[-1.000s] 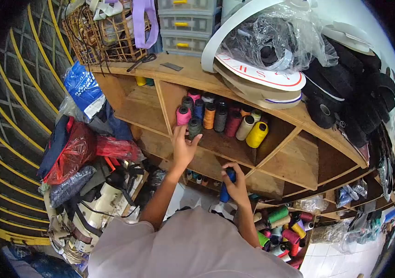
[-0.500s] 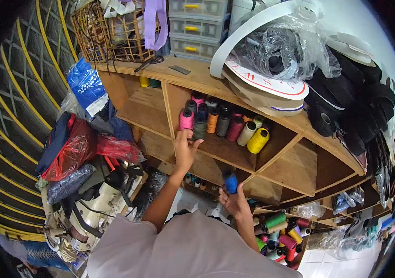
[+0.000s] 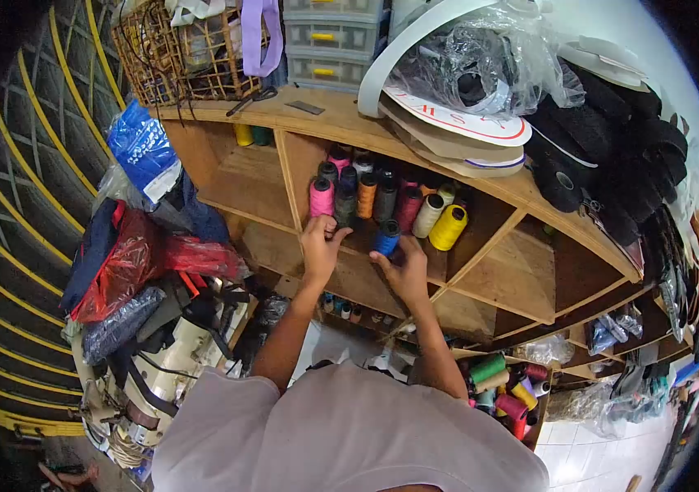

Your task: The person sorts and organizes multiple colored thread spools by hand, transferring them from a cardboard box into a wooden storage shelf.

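In the middle compartment of a wooden shelf [image 3: 284,164] stand several thread cones in rows. My left hand [image 3: 321,250] is at the compartment's front edge, just below a pink cone [image 3: 322,197] and a dark grey-green cone [image 3: 345,205]; its fingers are curled, and whether they hold anything is hidden. My right hand [image 3: 405,271] has its fingers round the lower part of a blue cone [image 3: 386,238], which is upright at the front of the compartment. Behind it are an orange cone [image 3: 366,197], a cream cone [image 3: 428,215] and a yellow cone [image 3: 448,228].
On the shelf top are a wicker basket [image 3: 194,57], plastic drawers [image 3: 329,45] and rolls of white and black strap [image 3: 603,139]. Plastic-wrapped bags [image 3: 132,254] lie at the left. A box of loose cones [image 3: 501,385] is low on the right.
My right hand has moved up and inward, bringing the blue cone from below the shelf edge to the front of the compartment. My left hand stays near the pink cone.
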`<action>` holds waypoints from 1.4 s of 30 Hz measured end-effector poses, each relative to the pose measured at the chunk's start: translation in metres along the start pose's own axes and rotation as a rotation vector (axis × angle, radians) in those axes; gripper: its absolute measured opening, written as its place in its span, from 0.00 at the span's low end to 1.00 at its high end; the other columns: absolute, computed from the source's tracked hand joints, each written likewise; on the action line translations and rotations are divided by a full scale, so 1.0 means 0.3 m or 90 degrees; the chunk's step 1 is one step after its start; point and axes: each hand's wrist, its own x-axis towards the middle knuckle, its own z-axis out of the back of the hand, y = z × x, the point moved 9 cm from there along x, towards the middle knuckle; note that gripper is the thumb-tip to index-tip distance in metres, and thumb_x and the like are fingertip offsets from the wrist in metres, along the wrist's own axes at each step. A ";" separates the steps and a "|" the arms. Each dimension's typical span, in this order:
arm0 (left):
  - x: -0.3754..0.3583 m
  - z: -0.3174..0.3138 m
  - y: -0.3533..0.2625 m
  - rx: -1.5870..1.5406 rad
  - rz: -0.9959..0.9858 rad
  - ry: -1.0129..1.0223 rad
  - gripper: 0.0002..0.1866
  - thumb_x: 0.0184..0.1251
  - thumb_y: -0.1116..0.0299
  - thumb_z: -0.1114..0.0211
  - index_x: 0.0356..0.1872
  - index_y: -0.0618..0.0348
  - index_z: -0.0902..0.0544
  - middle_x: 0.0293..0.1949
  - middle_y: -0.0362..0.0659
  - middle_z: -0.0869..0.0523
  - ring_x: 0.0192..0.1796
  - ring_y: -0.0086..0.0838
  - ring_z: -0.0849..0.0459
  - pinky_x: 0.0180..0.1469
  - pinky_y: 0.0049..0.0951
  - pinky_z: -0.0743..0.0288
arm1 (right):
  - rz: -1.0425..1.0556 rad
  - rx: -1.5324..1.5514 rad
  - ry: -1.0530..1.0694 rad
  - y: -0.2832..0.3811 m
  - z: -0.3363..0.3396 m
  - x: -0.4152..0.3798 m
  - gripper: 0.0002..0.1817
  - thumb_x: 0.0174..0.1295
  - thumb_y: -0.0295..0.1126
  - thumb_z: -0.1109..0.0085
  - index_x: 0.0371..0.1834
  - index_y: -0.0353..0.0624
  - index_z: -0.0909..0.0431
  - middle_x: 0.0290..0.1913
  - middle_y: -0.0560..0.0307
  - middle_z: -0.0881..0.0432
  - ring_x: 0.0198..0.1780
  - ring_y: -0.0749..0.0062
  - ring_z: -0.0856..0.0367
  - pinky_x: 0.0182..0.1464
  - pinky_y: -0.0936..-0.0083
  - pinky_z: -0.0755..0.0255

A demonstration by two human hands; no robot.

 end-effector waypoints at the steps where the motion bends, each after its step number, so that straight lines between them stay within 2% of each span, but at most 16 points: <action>1: -0.002 -0.001 0.004 -0.002 -0.006 0.000 0.14 0.51 0.79 0.22 0.32 0.66 0.22 0.29 0.45 0.21 0.26 0.29 0.22 0.31 0.29 0.25 | 0.003 0.000 -0.005 -0.017 -0.027 0.015 0.25 0.53 0.40 0.23 0.45 0.31 0.21 0.37 0.40 0.20 0.36 0.45 0.19 0.41 0.61 0.23; 3: -0.003 -0.004 0.024 -0.019 0.004 0.002 0.13 0.53 0.79 0.23 0.33 0.67 0.22 0.29 0.45 0.21 0.28 0.30 0.20 0.32 0.28 0.24 | 0.033 -0.110 -0.022 -0.014 -0.083 0.047 0.23 0.54 0.40 0.23 0.37 0.32 0.23 0.25 0.47 0.22 0.25 0.60 0.20 0.28 0.68 0.26; 4: -0.007 -0.008 0.039 -0.029 0.018 0.018 0.13 0.54 0.79 0.23 0.35 0.68 0.20 0.31 0.46 0.19 0.29 0.29 0.18 0.34 0.28 0.22 | 0.001 -0.055 -0.033 -0.017 -0.097 0.056 0.21 0.54 0.40 0.23 0.38 0.34 0.22 0.21 0.49 0.20 0.22 0.59 0.18 0.28 0.66 0.26; 8: -0.013 -0.003 0.051 -0.039 0.022 0.027 0.11 0.58 0.78 0.25 0.37 0.67 0.20 0.32 0.49 0.18 0.30 0.35 0.17 0.34 0.32 0.23 | -0.069 -0.047 -0.047 -0.067 -0.167 0.075 0.22 0.53 0.39 0.23 0.40 0.34 0.20 0.21 0.50 0.19 0.22 0.60 0.17 0.29 0.65 0.25; 11: -0.019 -0.001 0.062 -0.020 0.022 0.042 0.10 0.59 0.78 0.25 0.37 0.69 0.19 0.34 0.48 0.15 0.33 0.29 0.14 0.36 0.28 0.20 | -0.090 0.000 -0.094 -0.089 -0.168 0.075 0.23 0.52 0.40 0.22 0.43 0.34 0.19 0.22 0.50 0.18 0.22 0.62 0.18 0.29 0.67 0.24; 13: -0.014 -0.001 0.064 -0.026 0.022 0.041 0.11 0.58 0.78 0.25 0.37 0.70 0.19 0.34 0.48 0.15 0.33 0.30 0.14 0.36 0.27 0.20 | 0.055 -0.105 -0.196 -0.031 -0.132 0.073 0.24 0.52 0.41 0.21 0.45 0.35 0.18 0.24 0.50 0.17 0.22 0.65 0.18 0.30 0.68 0.24; 14: -0.014 -0.001 0.068 -0.034 0.032 0.038 0.11 0.58 0.77 0.25 0.37 0.69 0.19 0.34 0.48 0.15 0.32 0.30 0.14 0.35 0.28 0.20 | 0.054 -0.105 -0.196 -0.040 -0.135 0.070 0.24 0.52 0.41 0.21 0.45 0.35 0.18 0.24 0.50 0.17 0.22 0.65 0.18 0.30 0.68 0.24; 16: -0.016 -0.009 0.082 -0.043 0.043 0.038 0.11 0.58 0.77 0.24 0.36 0.69 0.19 0.34 0.48 0.15 0.32 0.30 0.14 0.35 0.28 0.20 | -0.044 -0.068 -0.147 -0.061 -0.141 0.072 0.24 0.51 0.42 0.21 0.45 0.37 0.18 0.24 0.50 0.18 0.22 0.66 0.20 0.30 0.69 0.24; 20: -0.007 -0.011 0.081 -0.048 0.042 0.037 0.11 0.57 0.77 0.24 0.35 0.68 0.20 0.32 0.47 0.16 0.31 0.28 0.14 0.35 0.28 0.20 | -0.078 -0.033 -0.157 -0.065 -0.134 0.071 0.25 0.51 0.43 0.21 0.44 0.37 0.18 0.24 0.51 0.18 0.22 0.66 0.20 0.30 0.69 0.25; 22: -0.002 -0.009 0.085 -0.032 0.031 0.040 0.11 0.57 0.77 0.24 0.35 0.68 0.20 0.32 0.47 0.16 0.31 0.28 0.14 0.35 0.28 0.20 | -0.127 -0.046 -0.125 -0.090 -0.150 0.069 0.26 0.50 0.45 0.21 0.44 0.37 0.18 0.23 0.50 0.18 0.22 0.65 0.19 0.29 0.69 0.25; 29: 0.011 -0.010 0.088 -0.071 0.032 0.086 0.13 0.59 0.73 0.23 0.37 0.68 0.20 0.33 0.47 0.16 0.35 0.29 0.14 0.37 0.26 0.19 | -0.087 -0.095 -0.140 -0.065 -0.138 0.073 0.24 0.52 0.44 0.22 0.43 0.37 0.18 0.24 0.47 0.18 0.24 0.61 0.17 0.30 0.66 0.24; 31: 0.014 -0.006 0.086 -0.071 0.024 0.096 0.14 0.59 0.73 0.24 0.37 0.68 0.21 0.34 0.46 0.16 0.36 0.28 0.14 0.38 0.26 0.19 | -0.192 -0.089 -0.041 -0.087 -0.157 0.072 0.27 0.53 0.47 0.25 0.48 0.39 0.19 0.36 0.44 0.15 0.36 0.48 0.14 0.39 0.57 0.22; 34: 0.005 -0.018 0.113 -0.106 0.050 0.135 0.13 0.62 0.72 0.25 0.39 0.67 0.21 0.34 0.44 0.16 0.39 0.26 0.14 0.40 0.26 0.19 | -0.132 -0.073 -0.107 -0.087 -0.157 0.069 0.27 0.53 0.48 0.25 0.48 0.38 0.19 0.38 0.43 0.14 0.38 0.47 0.14 0.41 0.56 0.22; 38: -0.006 -0.032 0.166 -0.151 0.099 0.171 0.10 0.65 0.73 0.28 0.40 0.65 0.21 0.35 0.41 0.16 0.39 0.23 0.15 0.41 0.24 0.21 | -0.074 -0.105 -0.168 -0.066 -0.139 0.065 0.24 0.52 0.45 0.23 0.41 0.36 0.18 0.27 0.48 0.16 0.27 0.58 0.16 0.33 0.65 0.23; 40: -0.018 -0.023 0.157 -0.170 0.109 0.178 0.09 0.66 0.74 0.29 0.40 0.64 0.21 0.36 0.41 0.15 0.39 0.22 0.16 0.41 0.23 0.22 | -0.154 -0.091 -0.081 -0.089 -0.160 0.062 0.26 0.54 0.47 0.26 0.48 0.38 0.19 0.40 0.43 0.14 0.41 0.45 0.14 0.43 0.55 0.21; 42: -0.028 0.011 0.144 -0.195 0.097 0.132 0.07 0.70 0.72 0.32 0.40 0.63 0.22 0.37 0.40 0.14 0.38 0.19 0.17 0.39 0.22 0.24 | -0.157 -0.075 -0.086 -0.089 -0.156 0.060 0.26 0.54 0.47 0.27 0.47 0.39 0.19 0.40 0.43 0.15 0.41 0.45 0.15 0.43 0.56 0.21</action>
